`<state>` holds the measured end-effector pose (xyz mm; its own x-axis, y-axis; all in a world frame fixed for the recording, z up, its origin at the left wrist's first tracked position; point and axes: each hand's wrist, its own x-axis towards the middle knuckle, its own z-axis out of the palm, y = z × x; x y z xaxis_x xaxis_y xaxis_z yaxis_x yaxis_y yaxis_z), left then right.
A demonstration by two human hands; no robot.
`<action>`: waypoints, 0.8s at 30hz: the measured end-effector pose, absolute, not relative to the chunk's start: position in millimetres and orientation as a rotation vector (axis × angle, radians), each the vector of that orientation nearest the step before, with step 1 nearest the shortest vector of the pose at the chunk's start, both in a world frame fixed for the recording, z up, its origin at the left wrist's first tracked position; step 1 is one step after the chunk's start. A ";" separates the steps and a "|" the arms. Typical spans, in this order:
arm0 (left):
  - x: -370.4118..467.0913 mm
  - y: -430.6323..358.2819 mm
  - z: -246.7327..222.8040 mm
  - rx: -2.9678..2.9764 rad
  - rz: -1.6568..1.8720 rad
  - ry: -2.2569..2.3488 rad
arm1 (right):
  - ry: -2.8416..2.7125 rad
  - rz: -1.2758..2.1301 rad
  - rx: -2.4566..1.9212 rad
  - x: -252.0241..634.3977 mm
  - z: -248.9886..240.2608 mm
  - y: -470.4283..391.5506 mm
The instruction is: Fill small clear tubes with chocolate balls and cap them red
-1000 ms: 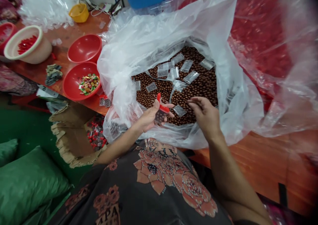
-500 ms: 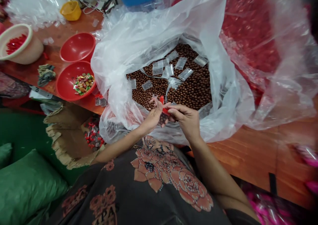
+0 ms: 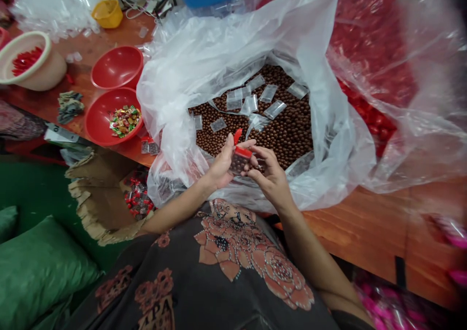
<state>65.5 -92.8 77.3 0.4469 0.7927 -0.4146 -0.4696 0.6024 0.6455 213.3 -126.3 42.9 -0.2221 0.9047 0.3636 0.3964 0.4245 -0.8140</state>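
Note:
My left hand (image 3: pixel 221 168) holds a small clear box (image 3: pixel 239 164) with a red top, dark balls showing through its wall. A second red piece (image 3: pixel 237 135) sticks up between the thumb and fingers of that hand. My right hand (image 3: pixel 269 174) is at the box's right side, fingers bent and thumb apart from them; whether its fingertips grip the box is hard to tell. Both hands are over the near edge of a large white plastic bag (image 3: pixel 328 101). Inside lie many brown balls (image 3: pixel 292 121) and several clear boxes (image 3: pixel 275 109).
On the orange table (image 3: pixel 343 218), red bowls (image 3: pixel 116 67) and a white tub (image 3: pixel 40 72) of red pieces stand left. A cardboard box (image 3: pixel 98 189) with red-topped boxes is below. Clear plastic over red items (image 3: pixel 375 121) lies right.
My right hand has drawn back slightly from the red top, its fingers more spread. The clear box now shows more fully in my left hand. The view has shifted a little.

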 end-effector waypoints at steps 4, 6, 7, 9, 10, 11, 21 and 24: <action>69.2 -95.5 81.2 0.429 0.842 0.789 | -1.885 0.422 -1.106 213.7 49.8 -123.4; 70.4 -98.6 77.7 0.410 0.854 0.808 | -2.016 0.209 -1.096 217.2 54.0 -120.7; 70.5 -100.1 75.1 0.399 0.858 0.814 | -2.074 0.122 -1.078 219.3 55.3 -119.4; 69.8 -102.4 69.9 0.383 0.855 0.823 | -2.132 0.024 -1.052 222.6 55.4 -117.6; 69.1 -103.0 67.9 0.382 0.850 0.827 | -2.131 0.020 -1.049 223.3 54.0 -117.2; 68.2 -103.4 66.7 0.389 0.844 0.826 | -2.109 0.048 -1.053 223.3 51.9 -117.2; 63.2 -107.5 62.0 0.705 0.985 0.766 | -2.135 0.400 -1.082 217.3 44.3 -122.1; 63.8 -109.5 60.3 0.730 0.976 0.773 | -2.181 0.350 -1.094 220.8 44.8 -120.7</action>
<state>63.8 -109.5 60.3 0.3502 0.9074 -0.2326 -0.4345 0.3773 0.8178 220.8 -120.7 44.8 -0.4292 0.7879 0.4415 0.6101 0.6134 -0.5015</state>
